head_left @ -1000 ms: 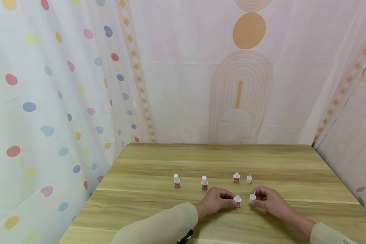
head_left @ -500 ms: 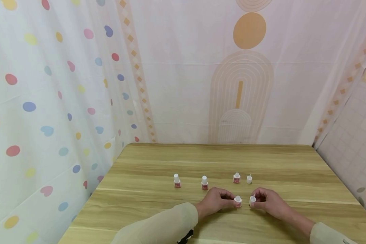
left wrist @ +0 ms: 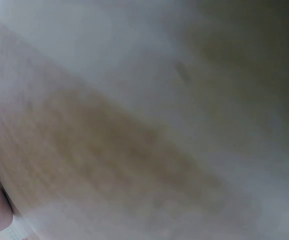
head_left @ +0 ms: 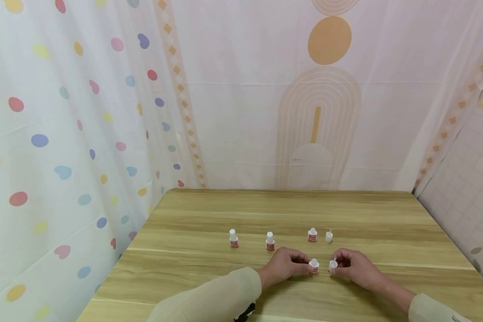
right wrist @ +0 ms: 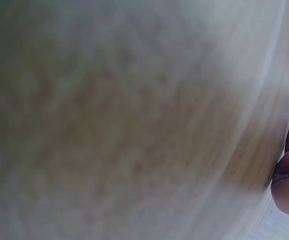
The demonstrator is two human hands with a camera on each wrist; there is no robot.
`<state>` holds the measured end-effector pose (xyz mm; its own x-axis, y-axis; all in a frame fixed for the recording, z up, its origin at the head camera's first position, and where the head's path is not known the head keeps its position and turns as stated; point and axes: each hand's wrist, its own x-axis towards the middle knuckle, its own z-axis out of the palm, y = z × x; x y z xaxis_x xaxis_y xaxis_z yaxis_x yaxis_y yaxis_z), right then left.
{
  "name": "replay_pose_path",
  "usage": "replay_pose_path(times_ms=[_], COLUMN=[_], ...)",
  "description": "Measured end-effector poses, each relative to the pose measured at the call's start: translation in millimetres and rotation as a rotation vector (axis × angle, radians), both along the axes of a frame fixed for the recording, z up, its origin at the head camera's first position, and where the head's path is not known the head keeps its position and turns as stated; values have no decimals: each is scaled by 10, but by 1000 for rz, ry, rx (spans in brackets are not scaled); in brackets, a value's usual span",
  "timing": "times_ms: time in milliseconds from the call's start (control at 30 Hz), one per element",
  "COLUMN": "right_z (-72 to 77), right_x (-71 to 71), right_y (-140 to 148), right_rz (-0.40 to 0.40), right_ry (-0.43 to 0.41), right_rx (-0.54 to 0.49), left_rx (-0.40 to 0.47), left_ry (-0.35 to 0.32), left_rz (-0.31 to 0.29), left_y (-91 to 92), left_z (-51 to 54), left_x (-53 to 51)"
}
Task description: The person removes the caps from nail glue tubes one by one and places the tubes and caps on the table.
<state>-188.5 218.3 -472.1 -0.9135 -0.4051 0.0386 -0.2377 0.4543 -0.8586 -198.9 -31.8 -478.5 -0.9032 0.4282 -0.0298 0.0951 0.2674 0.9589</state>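
One uncapped small white bottle with red label [head_left: 314, 267], upright on yellow-brown wood-grain table [head_left: 177, 259], pinched between thumb and fingers of left hand [head_left: 285, 267]. Small round white cap with thin stem pointing up [head_left: 333, 265] in narrow pinch of right hand [head_left: 356, 268], right of bottle, gap between. Directly beyond, in way of forward reach: second uncapped bottle [head_left: 312, 236], second upturned cap [head_left: 329, 237] beside it. Capped white bottle with red label [head_left: 270, 242] just beyond left hand; another capped bottle [head_left: 234, 240] farther left. Polka-dot curtain [head_left: 84, 125] along left side. Wrist views mostly blurred.
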Motion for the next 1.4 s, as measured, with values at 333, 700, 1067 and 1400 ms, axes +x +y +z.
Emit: replay_pose_path(times_ms=[333, 700, 1067, 1400], right_z=[0, -1, -7, -25], right_x=[1, -3, -9, -13], right_y=[-7, -9, -24, 0], right_rz=[-12, -8, 7, 33], right_ry=[-1, -33, -5, 26], right_rx=[8, -2, 22, 27], left_rx=[-6, -2, 2, 2], left_ry=[5, 8, 6, -11], left_rz=[-2, -5, -14, -14], left_y=[2, 3, -2, -8], left_z=[0, 0, -23, -15], left_x=[-5, -7, -24, -29])
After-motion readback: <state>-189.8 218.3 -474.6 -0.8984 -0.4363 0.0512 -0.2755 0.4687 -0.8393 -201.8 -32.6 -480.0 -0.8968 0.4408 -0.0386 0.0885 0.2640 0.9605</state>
